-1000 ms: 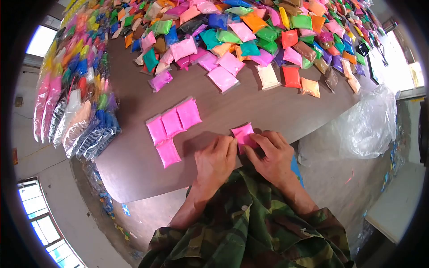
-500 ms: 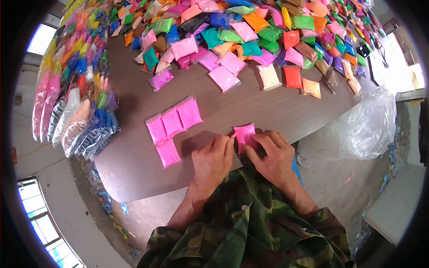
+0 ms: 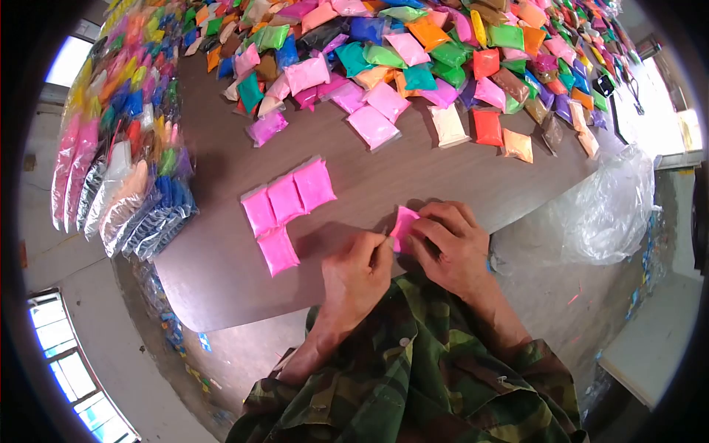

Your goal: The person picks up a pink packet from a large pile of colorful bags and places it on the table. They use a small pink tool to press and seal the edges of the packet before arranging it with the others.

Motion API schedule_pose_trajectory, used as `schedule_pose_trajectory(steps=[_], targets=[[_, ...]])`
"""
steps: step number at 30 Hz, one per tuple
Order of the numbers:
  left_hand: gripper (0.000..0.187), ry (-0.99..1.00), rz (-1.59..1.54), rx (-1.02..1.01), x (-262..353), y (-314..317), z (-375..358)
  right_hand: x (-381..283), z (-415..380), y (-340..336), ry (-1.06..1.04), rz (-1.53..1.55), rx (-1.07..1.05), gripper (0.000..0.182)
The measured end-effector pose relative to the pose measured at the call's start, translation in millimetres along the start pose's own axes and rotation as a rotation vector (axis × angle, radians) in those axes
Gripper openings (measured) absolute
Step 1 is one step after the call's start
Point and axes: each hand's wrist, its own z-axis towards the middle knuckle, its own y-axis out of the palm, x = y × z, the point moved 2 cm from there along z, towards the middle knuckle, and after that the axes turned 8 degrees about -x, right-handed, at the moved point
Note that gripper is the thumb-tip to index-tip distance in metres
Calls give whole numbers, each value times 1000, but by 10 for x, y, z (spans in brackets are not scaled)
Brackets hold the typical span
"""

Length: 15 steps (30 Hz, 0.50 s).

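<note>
A small bright pink packet [image 3: 403,227] is held just above or on the table's near edge, between both hands. My left hand [image 3: 356,275] is closed, its thumb and forefinger pinched at the packet's lower left edge. From the other side, my right hand [image 3: 452,244] grips the packet, fingers curled over and covering its right part. To the left, several matching pink packets [image 3: 284,199] lie edge to edge, most in a slanted row with one packet [image 3: 278,251] below its left end.
Across the back of the brown table [image 3: 221,288] spreads a large heap of multicoloured packets [image 3: 413,55]. Long clear bags of coloured packets [image 3: 125,162] stack along the left edge. A crumpled clear plastic bag [image 3: 591,210] hangs at the right edge.
My left hand has slid slightly down along the packet's left edge. My right fingers now cover more of the packet, and it looks narrower and turned. The pink group stays put.
</note>
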Motion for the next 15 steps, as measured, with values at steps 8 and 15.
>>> schedule_pose_trajectory(steps=[8,15], targets=[[8,-21,129,-69,-30,-75,115,-32,-140,31,118,-5,40,30],[11,57,116,-59,15,-8,10,-54,-157,47,140,-26,61,29]])
